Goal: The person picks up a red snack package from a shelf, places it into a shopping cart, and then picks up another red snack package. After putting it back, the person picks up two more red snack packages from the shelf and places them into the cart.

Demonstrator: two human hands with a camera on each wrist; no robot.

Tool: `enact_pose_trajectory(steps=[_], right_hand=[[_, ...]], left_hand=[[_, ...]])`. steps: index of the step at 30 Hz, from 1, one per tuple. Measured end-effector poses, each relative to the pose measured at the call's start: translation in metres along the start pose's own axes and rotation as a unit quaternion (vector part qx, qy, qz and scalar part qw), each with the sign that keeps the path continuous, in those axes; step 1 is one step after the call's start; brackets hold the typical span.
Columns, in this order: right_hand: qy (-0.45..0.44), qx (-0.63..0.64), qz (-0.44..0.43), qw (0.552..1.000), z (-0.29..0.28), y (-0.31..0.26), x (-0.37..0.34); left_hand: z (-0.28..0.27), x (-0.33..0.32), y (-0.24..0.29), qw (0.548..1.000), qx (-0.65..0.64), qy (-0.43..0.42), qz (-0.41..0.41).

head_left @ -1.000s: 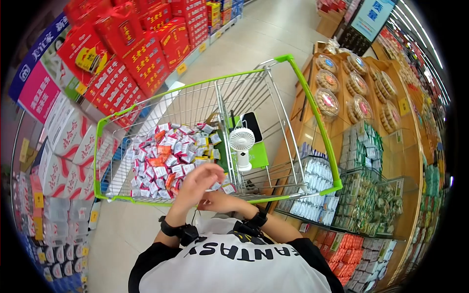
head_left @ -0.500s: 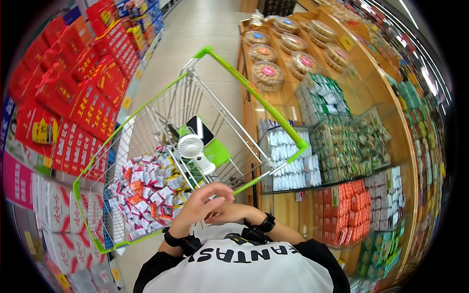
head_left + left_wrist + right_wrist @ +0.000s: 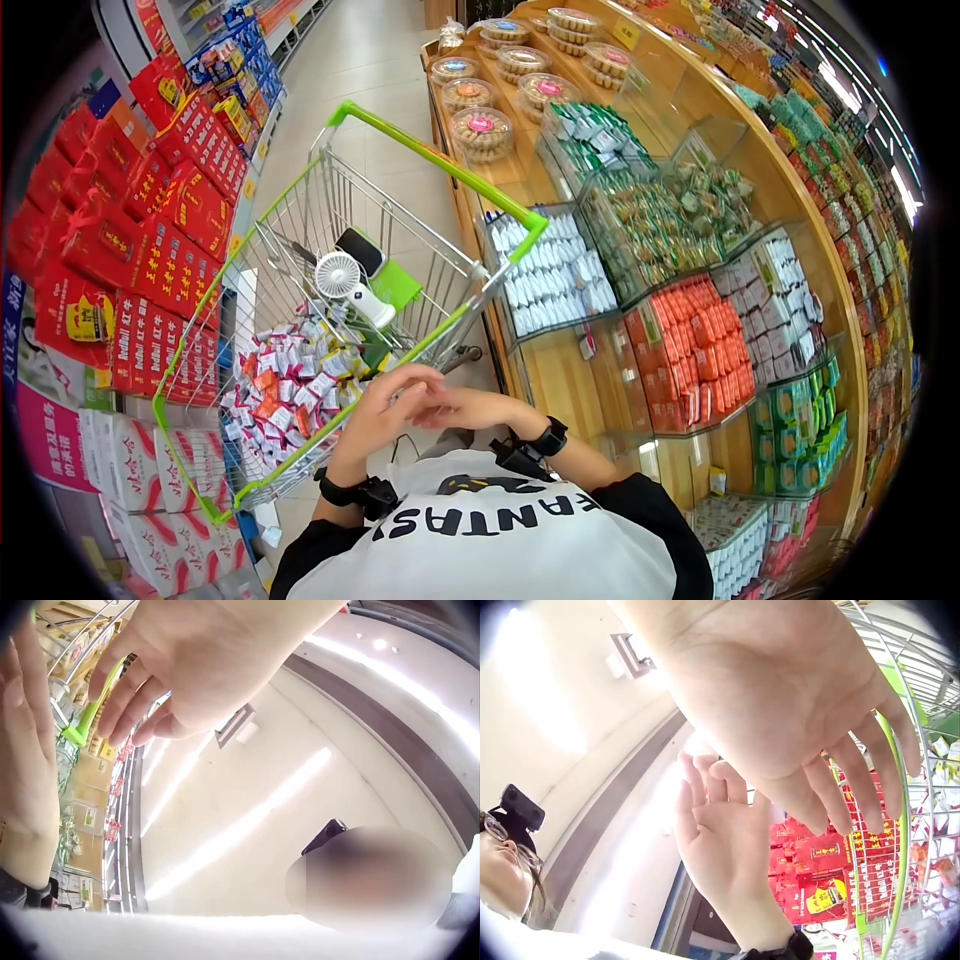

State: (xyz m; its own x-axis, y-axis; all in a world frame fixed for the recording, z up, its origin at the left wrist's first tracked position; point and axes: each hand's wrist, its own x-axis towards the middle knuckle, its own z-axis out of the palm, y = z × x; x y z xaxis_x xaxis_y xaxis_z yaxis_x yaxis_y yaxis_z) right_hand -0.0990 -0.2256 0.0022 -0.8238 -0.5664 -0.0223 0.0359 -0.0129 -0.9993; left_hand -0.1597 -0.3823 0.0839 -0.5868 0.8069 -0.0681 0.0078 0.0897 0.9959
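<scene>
My left hand (image 3: pixel 385 410) and right hand (image 3: pixel 475 408) are held close together in front of the shirt, overlapping in the head view. Nothing is held in either. In the left wrist view the left hand's fingers (image 3: pixel 127 712) are loosely bent; in the right wrist view the right hand (image 3: pixel 780 697) has its fingers extended and spread. Just ahead stands a wire shopping cart with a green rim (image 3: pixel 440 160). Many small wrapped packets (image 3: pixel 290 390) are heaped in it. A white handheld fan (image 3: pixel 345 280), a dark phone (image 3: pixel 360 252) and a flat green item (image 3: pixel 398 285) lie beside them.
On the right, a wooden display shelf (image 3: pixel 560 375) carries round cookie tubs (image 3: pixel 482 133) and clear bins of wrapped snacks (image 3: pixel 690 350). Stacked red drink boxes (image 3: pixel 180 250) and white cartons (image 3: pixel 150 470) line the left. Tiled floor (image 3: pixel 375 110) runs ahead between them.
The head view has turned rightward, so the cart has shifted left in it and more of the snack shelf shows. Both hands stay together in front of the shirt, empty.
</scene>
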Motion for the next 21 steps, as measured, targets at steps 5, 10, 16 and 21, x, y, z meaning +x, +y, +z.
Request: enact_pose_trajectory(steps=[5, 10, 16, 21], right_hand=[[-0.008, -0.015, 0.03, 0.999, 0.017, 0.0, -0.041], [0.02, -0.021, 0.024, 0.999, 0.027, 0.009, -0.062], [0.098, -0.038, 0.003, 0.994, 0.007, -0.003, -0.058], [0.208, -0.017, -0.028, 0.978, -0.013, -0.057, -0.068]], left_hand=[[0.027, -0.047, -0.001, 0.998, 0.022, 0.054, 0.013], [0.028, -0.078, 0.004, 0.99, 0.075, 0.117, -0.015], [0.007, -0.058, -0.003, 0.989, 0.062, 0.131, 0.004], [0.004, -0.043, -0.016, 0.997, -0.008, 0.066, 0.037]])
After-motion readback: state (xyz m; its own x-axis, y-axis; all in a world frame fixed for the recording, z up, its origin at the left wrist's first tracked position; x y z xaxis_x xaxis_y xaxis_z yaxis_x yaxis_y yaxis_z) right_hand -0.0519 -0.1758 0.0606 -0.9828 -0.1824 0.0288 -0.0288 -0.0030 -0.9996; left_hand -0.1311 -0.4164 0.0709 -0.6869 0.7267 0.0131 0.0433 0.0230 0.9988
